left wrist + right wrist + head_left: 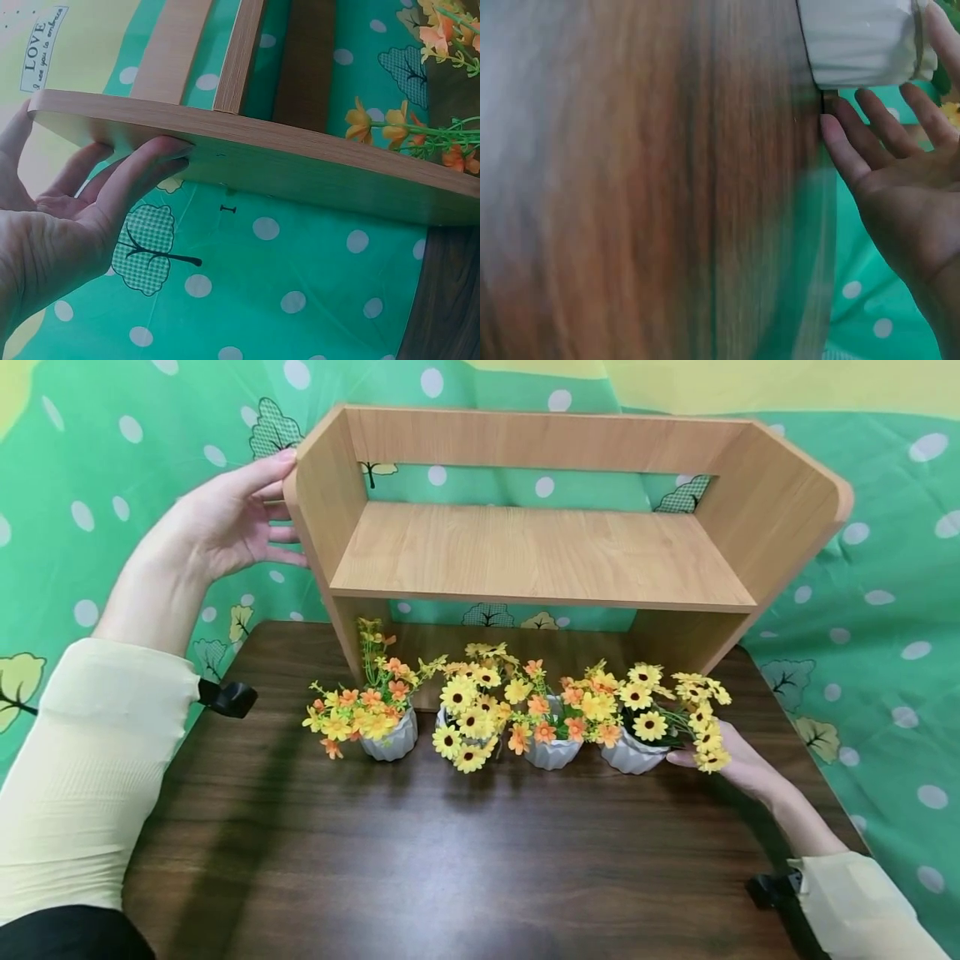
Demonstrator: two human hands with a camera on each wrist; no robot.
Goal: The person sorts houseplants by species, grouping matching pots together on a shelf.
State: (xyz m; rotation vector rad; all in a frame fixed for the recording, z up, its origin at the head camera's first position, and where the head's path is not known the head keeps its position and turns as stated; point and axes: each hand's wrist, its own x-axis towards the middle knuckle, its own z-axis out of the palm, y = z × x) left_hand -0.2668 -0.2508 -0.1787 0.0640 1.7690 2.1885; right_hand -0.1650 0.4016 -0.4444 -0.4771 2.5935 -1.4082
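My left hand (pixel 232 522) touches the left side panel of a wooden shelf (pixel 540 552), its fingers fairly straight. In the left wrist view the fingertips (pixel 161 150) meet the panel's outer face, and the thumb is at its edge. At the right end of a row of flowerpots, my right hand (pixel 738 760) is beside a white pot of yellow daisies (pixel 648 724). The right wrist view has those fingers (pixel 844 146) spread and loosely extended near the white pot (pixel 862 45); firm contact cannot be made out. Yellow blooms partly cover this hand from above.
Along the shelf's front stand more potted flowers: orange and yellow ones (pixel 390 739) at left, yellow daisies (pixel 472 722), then another orange and yellow pot (pixel 553 753). They stand on a dark wooden table (pixel 450 860). A green dotted cloth (pixel 900 677) hangs behind.
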